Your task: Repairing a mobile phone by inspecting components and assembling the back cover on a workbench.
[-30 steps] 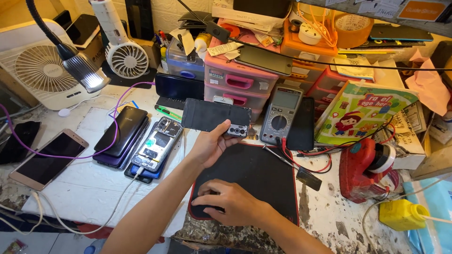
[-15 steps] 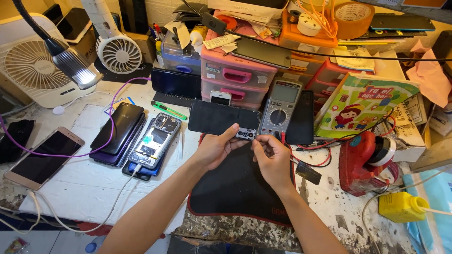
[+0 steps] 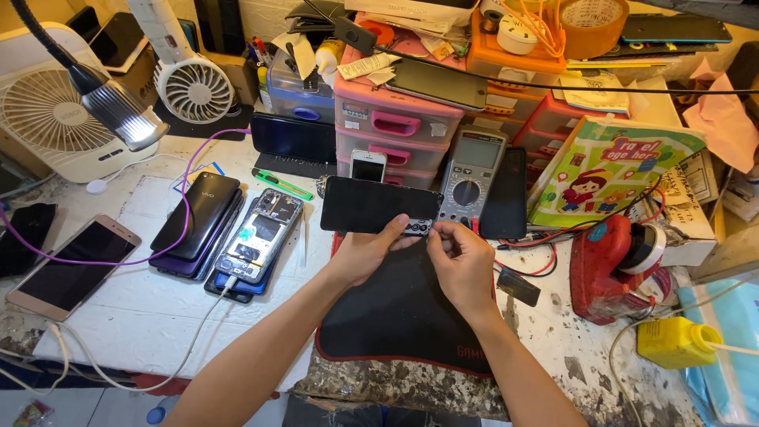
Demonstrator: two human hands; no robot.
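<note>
1. I am bracing both hands low over the black mat [image 3: 403,316], where open room remains toward the near edge.
2. My left hand [image 3: 365,251] is pinching the dark phone [image 3: 378,205] along its lower edge.
3. My right hand [image 3: 461,262] is curling its fingertips around the camera corner; whether it is holding a tool I cannot tell.
4. I am keeping movements small: the meter [image 3: 472,177] is standing just behind, and drawers [image 3: 395,126] are crowding the far side.

We found the phone [image 3: 378,205] held above the mat [image 3: 403,316] on the tabletop [image 3: 142,316], the multimeter [image 3: 470,178] behind it, an opened phone [image 3: 261,235] left, drawers [image 3: 395,130] behind.
</note>
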